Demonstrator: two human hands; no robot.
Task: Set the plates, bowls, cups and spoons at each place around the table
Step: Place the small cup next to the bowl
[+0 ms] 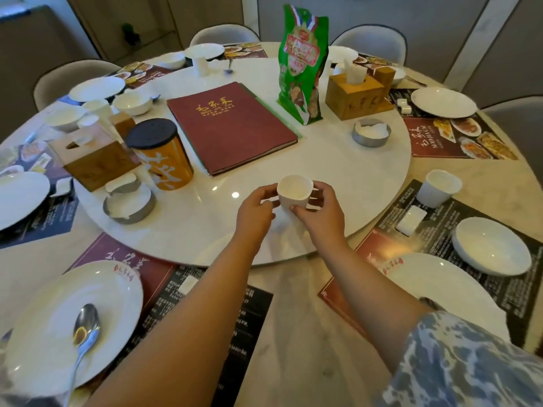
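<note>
A small white cup [293,190] is held upright over the near part of the white turntable [205,224]. My left hand [255,212] grips its left side and my right hand [318,214] grips its right side. At the near left place a white plate [44,342] carries a metal spoon [83,333]. At the near right place lie a white plate [440,286], a white bowl [492,245], a white cup [439,188] and a small white rest [411,220]. More plates, bowls and cups stand at the far places.
On the turntable sit a red menu book [232,124], a green snack bag [302,66], an orange cup with a black lid [160,154], wooden tissue boxes [355,95] [94,163] and metal ashtrays [371,132] [129,204]. Printed placemats [458,139] and grey chairs [76,77] ring the table.
</note>
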